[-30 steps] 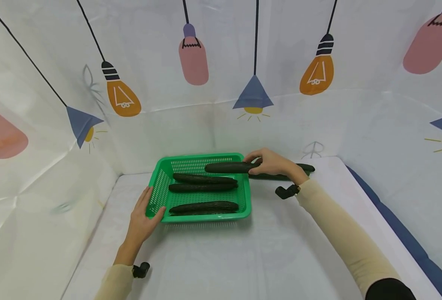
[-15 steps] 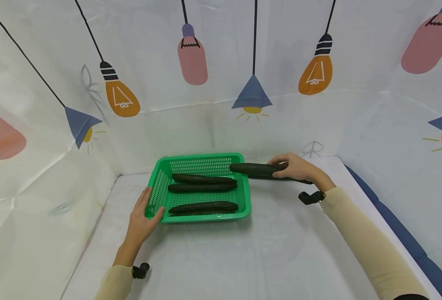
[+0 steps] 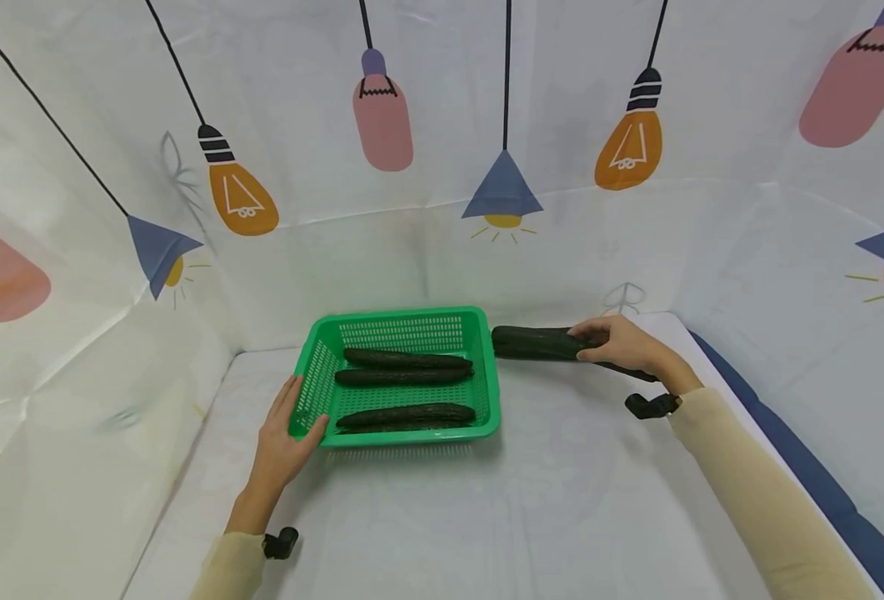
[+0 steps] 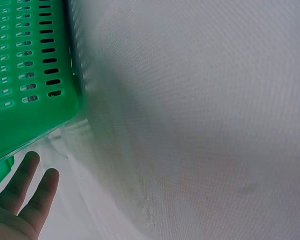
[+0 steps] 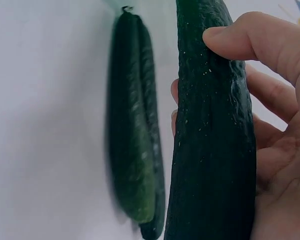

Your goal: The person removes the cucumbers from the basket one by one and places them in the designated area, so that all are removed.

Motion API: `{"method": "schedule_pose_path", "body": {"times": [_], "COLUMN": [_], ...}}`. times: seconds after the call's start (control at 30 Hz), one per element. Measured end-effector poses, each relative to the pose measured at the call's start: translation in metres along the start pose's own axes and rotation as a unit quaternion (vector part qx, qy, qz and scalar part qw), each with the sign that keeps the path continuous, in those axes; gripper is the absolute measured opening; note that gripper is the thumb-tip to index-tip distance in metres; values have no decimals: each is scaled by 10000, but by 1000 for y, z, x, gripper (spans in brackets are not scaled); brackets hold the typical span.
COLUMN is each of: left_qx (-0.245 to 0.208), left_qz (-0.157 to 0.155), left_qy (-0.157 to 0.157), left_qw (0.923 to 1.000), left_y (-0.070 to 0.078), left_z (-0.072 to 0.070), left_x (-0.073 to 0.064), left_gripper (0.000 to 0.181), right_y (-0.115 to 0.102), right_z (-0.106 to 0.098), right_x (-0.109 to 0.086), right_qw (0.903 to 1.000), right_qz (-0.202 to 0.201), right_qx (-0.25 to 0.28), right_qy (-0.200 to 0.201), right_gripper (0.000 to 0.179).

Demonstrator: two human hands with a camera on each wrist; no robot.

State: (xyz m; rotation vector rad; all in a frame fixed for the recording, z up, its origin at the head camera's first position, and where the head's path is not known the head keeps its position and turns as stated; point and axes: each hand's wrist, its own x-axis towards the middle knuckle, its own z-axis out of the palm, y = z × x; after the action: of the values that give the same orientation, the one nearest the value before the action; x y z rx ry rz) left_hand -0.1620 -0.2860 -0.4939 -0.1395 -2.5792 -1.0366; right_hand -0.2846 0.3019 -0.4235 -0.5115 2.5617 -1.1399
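My left hand (image 3: 282, 443) rests against the left side of the green plastic basket (image 3: 491, 392) in the head view, thumb by its front left corner. Its fingers look straight in the left wrist view, just outside the basket wall (image 4: 34, 112). To the right of the basket, my right hand (image 3: 625, 343) holds a dark green cucumber (image 5: 212, 130), thumb on one side and fingers curled round the other. Two more cucumbers (image 5: 132, 125) lie side by side below it on the white cloth; the held one and the hand partly cover them in the head view.
Several cucumbers (image 3: 404, 377) lie crosswise in the basket, towards its back and its front. White sheeting printed with lamps (image 3: 501, 187) rises behind and beside the cloth-covered table (image 3: 531, 500). Blue fabric (image 3: 809, 467) runs along the right edge.
My right hand has carried the cucumber right, from over the basket's back right corner to above the cucumbers on the cloth. The left hand and basket have stayed in place.
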Motion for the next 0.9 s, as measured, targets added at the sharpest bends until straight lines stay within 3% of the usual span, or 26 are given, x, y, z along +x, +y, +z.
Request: {"method": "schedule_pose_path", "body": {"times": [0.27,0.6,0.9], "left_qx": [-5,4,5], "left_qz": [-16,-58,-24], "left_qy": [27,-7,22], "left_qw": [10000,10000,10000], "left_y": [0,3,3], "left_z": [0,-1,0], "left_x": [-3,-1,-1], "left_gripper": [82,81,82], "right_y": [19,28,31], "right_z": [15,35,40], "right_x": [2,11,16], "right_qw": [9995,9991,9980], "right_qz": [69,-64,-162], "right_qx": [-171,-421,-617], "right_qy": [-252,-78,-34], "right_gripper": [51,46,45]}}
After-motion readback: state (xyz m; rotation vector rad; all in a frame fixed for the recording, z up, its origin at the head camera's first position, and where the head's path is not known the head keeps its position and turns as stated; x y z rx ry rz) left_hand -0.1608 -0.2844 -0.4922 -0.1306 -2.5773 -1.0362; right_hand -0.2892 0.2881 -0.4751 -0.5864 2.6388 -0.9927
